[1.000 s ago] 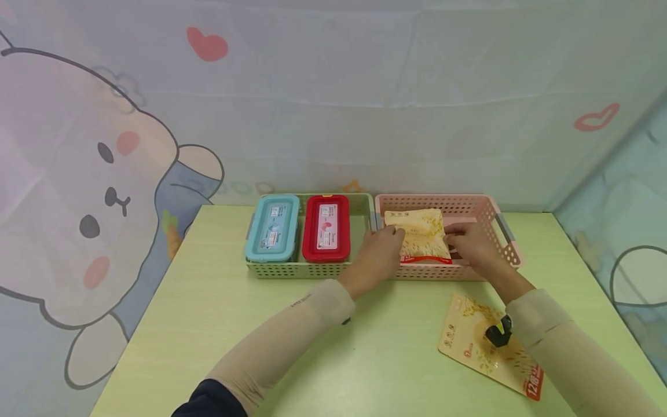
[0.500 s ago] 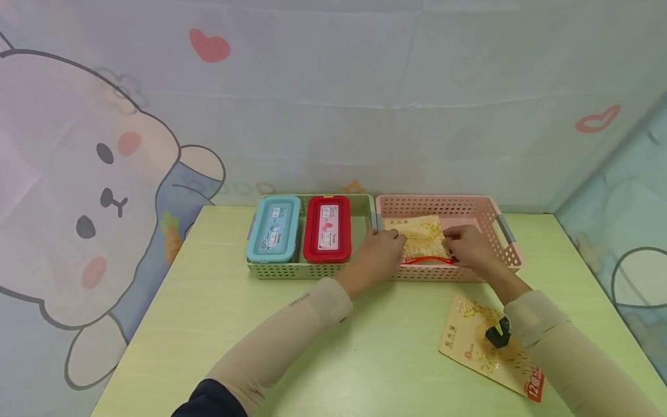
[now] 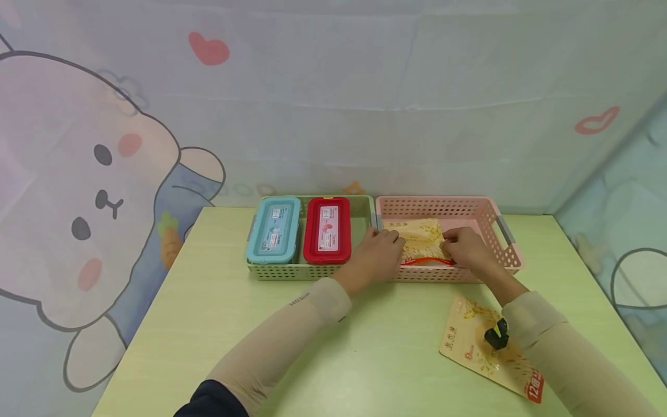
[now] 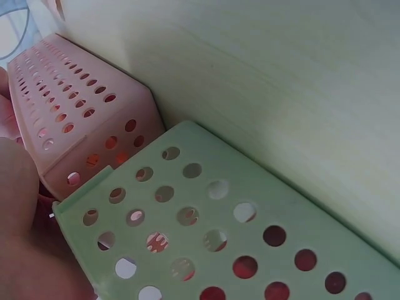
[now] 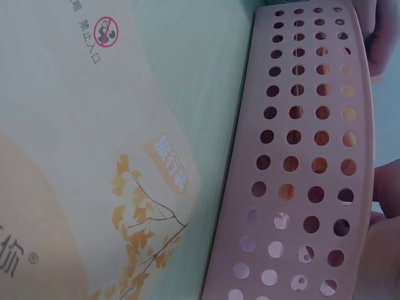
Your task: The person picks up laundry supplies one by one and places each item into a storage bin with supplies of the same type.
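A cream-yellow pouch (image 3: 421,236) with a plant print and red bottom strip lies in the left part of the pink basket (image 3: 443,275). My left hand (image 3: 372,258) grips its left edge, reaching over the joint between the baskets. At the pouch's right edge my right hand (image 3: 471,250) pinches it with thumb and fingers. In the left wrist view, my left hand (image 4: 25,231) shows only at the left border. The right wrist view has the pink basket's wall (image 5: 294,144) in front, with part of my right hand (image 5: 384,250) behind it; the fingertips are hidden.
A green basket (image 3: 292,271) stands against the pink one's left side, holding a blue-lidded box (image 3: 273,230) and a red-lidded box (image 3: 327,231). A second cream-yellow pouch (image 3: 469,336) lies on the table (image 3: 365,359) below my right forearm. A printed cloth (image 3: 396,116) hangs behind.
The pouch has sunk lower into the pink basket, and its top edge has come nearer to me. Both hands have kept hold of its sides and moved only slightly.
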`<action>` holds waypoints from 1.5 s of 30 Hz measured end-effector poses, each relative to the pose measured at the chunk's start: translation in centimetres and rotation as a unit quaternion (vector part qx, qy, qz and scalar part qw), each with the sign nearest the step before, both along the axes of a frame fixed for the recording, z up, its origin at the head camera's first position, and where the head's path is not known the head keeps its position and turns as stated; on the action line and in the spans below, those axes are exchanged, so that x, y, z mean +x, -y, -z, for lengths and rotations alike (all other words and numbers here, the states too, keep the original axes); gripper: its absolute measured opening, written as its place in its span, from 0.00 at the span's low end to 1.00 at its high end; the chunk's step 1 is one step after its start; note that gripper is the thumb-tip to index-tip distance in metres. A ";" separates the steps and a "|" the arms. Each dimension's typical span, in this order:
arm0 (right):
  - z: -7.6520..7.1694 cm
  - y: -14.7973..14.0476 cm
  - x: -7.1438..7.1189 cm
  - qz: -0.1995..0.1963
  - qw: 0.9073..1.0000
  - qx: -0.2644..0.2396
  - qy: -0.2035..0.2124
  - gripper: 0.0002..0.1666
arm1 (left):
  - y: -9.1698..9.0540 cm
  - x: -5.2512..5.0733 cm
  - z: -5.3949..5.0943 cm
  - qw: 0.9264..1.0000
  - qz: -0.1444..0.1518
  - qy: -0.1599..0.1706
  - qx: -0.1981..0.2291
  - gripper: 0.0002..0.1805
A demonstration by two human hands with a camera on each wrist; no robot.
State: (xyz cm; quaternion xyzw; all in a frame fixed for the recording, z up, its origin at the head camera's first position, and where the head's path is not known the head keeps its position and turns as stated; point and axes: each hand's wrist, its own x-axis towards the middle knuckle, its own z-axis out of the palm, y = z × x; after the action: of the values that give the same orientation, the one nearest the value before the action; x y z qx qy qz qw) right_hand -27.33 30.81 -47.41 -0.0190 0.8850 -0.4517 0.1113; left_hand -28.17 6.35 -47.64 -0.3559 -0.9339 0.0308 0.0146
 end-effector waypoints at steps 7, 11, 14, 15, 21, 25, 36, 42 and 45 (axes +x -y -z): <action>0.0 -0.2 0.2 0.010 0.999 0.030 -0.005 0.27 | -0.2 0.0 0.2 1.000 0.003 -0.007 -0.009 0.19; 0.0 -0.3 0.2 0.025 0.999 0.042 -0.017 0.30 | -0.2 0.1 0.0 1.000 0.000 0.002 -0.011 0.19; 0.0 -0.3 0.3 0.032 0.998 0.051 -0.024 0.30 | -0.1 0.1 -0.1 1.000 0.001 0.007 -0.017 0.19; 0.0 -0.3 0.3 0.031 0.998 0.054 -0.027 0.31 | -0.1 0.1 -0.2 1.000 0.001 0.007 -0.021 0.19; 0.0 -0.1 0.4 0.036 0.996 0.067 -0.053 0.33 | 0.0 0.0 -0.3 0.999 0.002 0.010 -0.031 0.20; 0.0 0.1 0.5 0.050 0.994 0.056 -0.078 0.31 | 0.0 0.0 -0.4 0.999 0.003 0.018 -0.027 0.20; -1.6 0.3 1.2 0.011 0.986 0.051 -0.156 0.21 | 0.5 -0.1 -1.2 0.999 0.009 0.033 0.018 0.18; -2.4 0.2 1.7 -0.024 0.987 0.069 -0.140 0.22 | 0.7 0.3 -1.7 0.998 0.015 0.034 0.058 0.23; -2.6 0.2 1.8 -0.033 0.986 0.077 -0.142 0.23 | 0.7 0.5 -1.9 0.997 0.017 0.032 0.069 0.24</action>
State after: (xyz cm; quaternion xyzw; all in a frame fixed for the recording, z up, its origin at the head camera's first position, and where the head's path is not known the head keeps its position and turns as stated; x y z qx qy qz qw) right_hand -25.51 30.60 -44.81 -0.1038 0.9227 -0.3714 0.0001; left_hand -27.66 5.63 -45.76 -0.3708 -0.9275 -0.0455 0.0101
